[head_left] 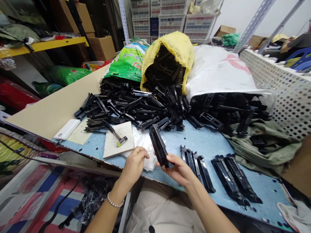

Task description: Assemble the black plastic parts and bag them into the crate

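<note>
My right hand (178, 170) grips the lower end of a few long black plastic parts (159, 145) held together as a bundle, tilted above the table's front edge. My left hand (136, 163) has its fingers curled together, next to a stack of clear plastic bags (147, 157); whatever is between its fingertips is hidden. A small hammer (119, 137) rests on a pale square board (128, 132), just beyond my left hand. To the right of my right hand, black parts lie side by side in one group (196, 165) and in another (234, 179).
A large heap of black parts (136, 106) spills from a green sack (128, 61), a yellow sack (189, 48) and a white sack (218, 71). A white power bank (66, 129) lies at the left edge. A perforated white basket (289, 100) and olive cloth (274, 142) are at right.
</note>
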Available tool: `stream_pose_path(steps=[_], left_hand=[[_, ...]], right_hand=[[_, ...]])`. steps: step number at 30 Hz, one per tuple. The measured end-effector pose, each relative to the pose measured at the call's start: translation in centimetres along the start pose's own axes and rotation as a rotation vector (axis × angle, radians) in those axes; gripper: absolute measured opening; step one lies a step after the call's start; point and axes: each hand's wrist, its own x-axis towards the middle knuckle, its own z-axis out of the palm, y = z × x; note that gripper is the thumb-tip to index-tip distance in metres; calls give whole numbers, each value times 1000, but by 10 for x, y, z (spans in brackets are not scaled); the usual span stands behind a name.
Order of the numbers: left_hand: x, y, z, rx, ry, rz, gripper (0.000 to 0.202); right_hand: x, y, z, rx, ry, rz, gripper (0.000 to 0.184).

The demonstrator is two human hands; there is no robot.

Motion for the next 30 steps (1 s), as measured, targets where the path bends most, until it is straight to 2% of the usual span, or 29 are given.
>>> stream_pose_path(steps=[3, 7, 9, 13, 15, 18, 20, 21, 23, 25, 26, 28, 29, 30], left_hand=[[6, -4, -3, 315, -42, 119, 41], [13, -6, 5, 308, -67, 130, 45], [16, -6, 15, 231, -91, 99, 46], [16, -11, 27, 120, -92, 73, 52], [12, -12, 24, 129, -59, 83, 58], [-3, -4, 17, 211, -28, 126, 71], [-18, 6, 19, 248, -82, 204, 77], [-25, 11, 22, 247, -147, 251, 79], [-39, 21, 31, 220, -293, 319, 80], [-49, 26, 35, 181, -361, 308, 78], [-53, 28, 33, 164, -354, 277, 75], [-62, 29, 16, 141, -307, 200, 60], [-67, 28, 2, 137, -293, 158, 50], [-73, 25, -16, 142, -287, 111, 40]], right_hand=[[-3, -5, -10, -5, 91, -32, 28], [-22, -15, -18, -87, 212, -125, 31], [-39, -13, -18, -68, 143, -74, 35], [-60, 9, -13, 160, -103, 257, 48], [-58, 20, -12, 288, -123, 336, 47], [-44, 24, -13, 371, -103, 358, 49], [-33, 22, -10, 290, -59, 329, 49], [-28, 22, -7, 207, -13, 270, 45], [-23, 22, 3, -36, 116, 79, 36], [-24, 26, 16, -321, 177, -96, 34], [-28, 28, 22, -441, 136, -128, 44], [-40, 28, 30, -587, -70, -94, 71], [-47, 25, 31, -636, -181, -66, 76], [-55, 20, 29, -707, -244, -50, 72]])
